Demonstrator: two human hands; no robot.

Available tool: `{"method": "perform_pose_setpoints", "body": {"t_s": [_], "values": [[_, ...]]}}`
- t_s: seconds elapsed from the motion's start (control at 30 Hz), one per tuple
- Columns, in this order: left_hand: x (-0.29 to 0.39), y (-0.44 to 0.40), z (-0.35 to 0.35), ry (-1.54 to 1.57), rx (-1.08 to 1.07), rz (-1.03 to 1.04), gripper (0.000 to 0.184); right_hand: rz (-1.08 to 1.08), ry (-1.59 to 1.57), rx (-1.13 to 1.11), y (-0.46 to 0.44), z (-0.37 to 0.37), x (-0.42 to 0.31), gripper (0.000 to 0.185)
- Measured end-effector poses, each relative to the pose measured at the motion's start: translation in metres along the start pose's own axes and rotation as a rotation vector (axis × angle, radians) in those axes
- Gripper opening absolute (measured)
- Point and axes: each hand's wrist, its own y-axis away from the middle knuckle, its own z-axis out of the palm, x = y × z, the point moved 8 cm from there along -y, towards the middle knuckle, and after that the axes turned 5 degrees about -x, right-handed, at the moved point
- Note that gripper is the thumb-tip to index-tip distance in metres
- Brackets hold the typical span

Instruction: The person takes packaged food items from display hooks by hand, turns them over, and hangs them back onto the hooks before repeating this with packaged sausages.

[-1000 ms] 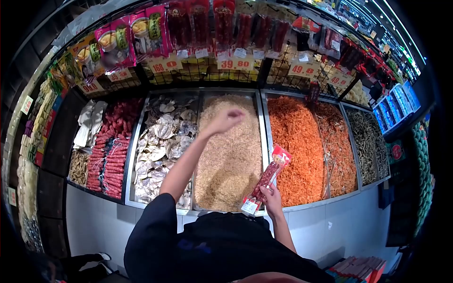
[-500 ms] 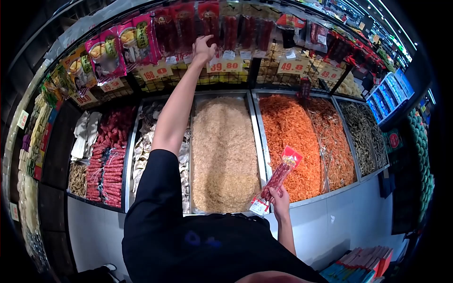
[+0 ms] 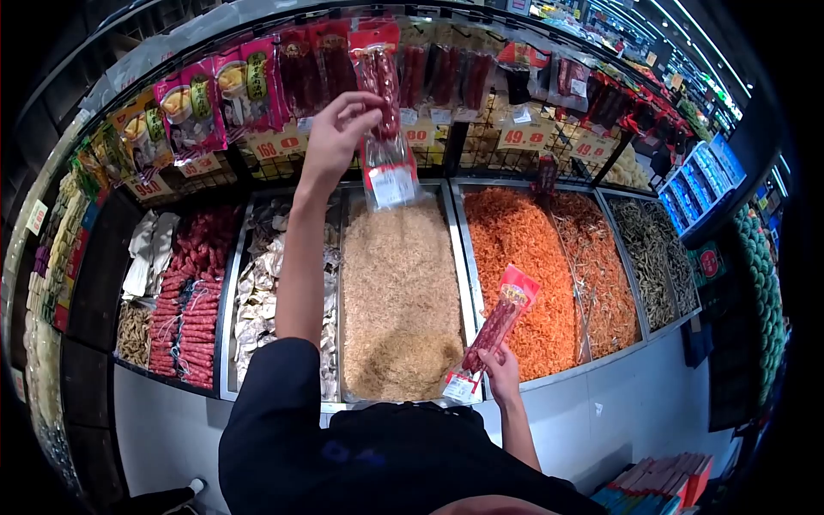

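My left hand [image 3: 336, 136] is raised at the hanging rack, thumb and fingers pinching the left edge of a red-topped sausage pack [image 3: 387, 84]. That pack hangs upright, its white label at the bottom, in front of the other packs. Low on the right, my right hand [image 3: 501, 371] grips the lower part of a second sausage pack [image 3: 505, 319], which tilts up to the right over the edge between the pale dried goods [image 3: 399, 275] and the orange dried goods [image 3: 519, 275].
Pink packs [image 3: 240, 86] and more sausage packs [image 3: 476, 73] hang along the rack above price cards [image 3: 526, 137]. Bins hold red sausages [image 3: 199, 318], whitish dried pieces [image 3: 262, 283] and small dark dried goods [image 3: 648, 249]. A blue display [image 3: 702, 184] stands right.
My left hand, earlier reaching up to the rack, has taken hold of a sausage pack and brought it lower and nearer. My right hand still holds its pack.
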Motion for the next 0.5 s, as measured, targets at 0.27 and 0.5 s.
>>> {"method": "perform_pose_setpoints", "body": {"t_s": [0.27, 0.5], "values": [[-0.122, 0.165, 0.097, -0.044, -0.411, -0.377, 0.024, -0.166, 0.155, -0.066, -0.022, 0.047, -0.062, 0.031], [-0.17, 0.247, 0.156, 0.312, -0.539, -0.506, 0.03, -0.112, 0.083, -0.047, -0.039, 0.055, -0.036, 0.021]]}}
